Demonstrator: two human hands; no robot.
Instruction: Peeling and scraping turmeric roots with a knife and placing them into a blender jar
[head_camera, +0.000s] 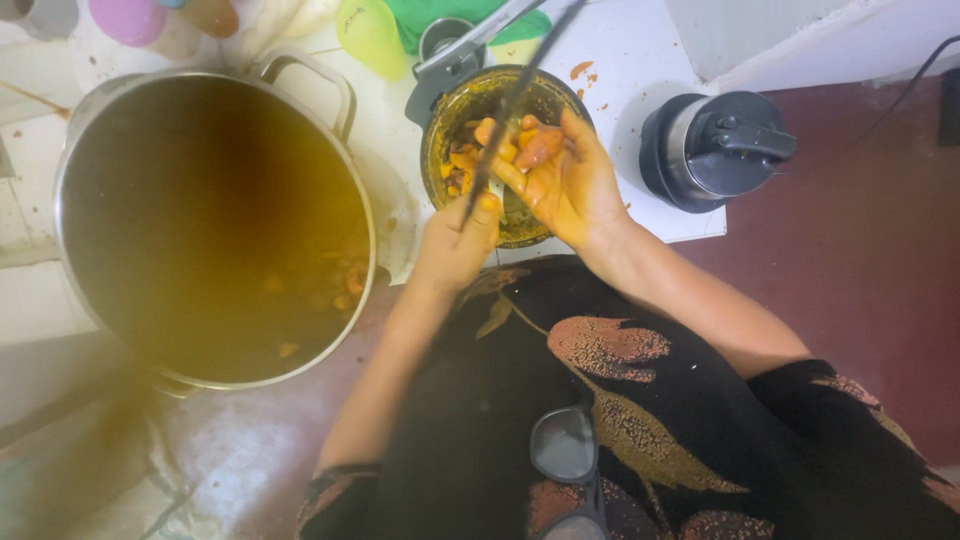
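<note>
Cutting: the person stood over a white worktop (640, 70), slicing a small orange-pink piece of cooked vegetable or fruit (540, 146) above a round dark jar (470, 105) streaked with yellow pulp.
Left hand: the left hand (455, 240) was closed tight round the handle of a long thin dark-bladed knife (515, 100), the blade slanting up and away over the jar.
Right hand: the right hand (565, 180) was half curled, its stained fingers pinching the orange piece right over the jar's mouth.
Jar contents: orange chunks (460, 165) lay inside already — the jar looked partly filled.
Nearby: a large steel stockpot of brownish liquid (215, 225) stood to the left, with pale pieces floating in it; a black blender base (715, 150) sat at the right.
Step in hand: trimming pieces into the jar, I judged — midway.
Next move: it called for a careful stroke, keeping the blade clear of the fingertips.
</note>
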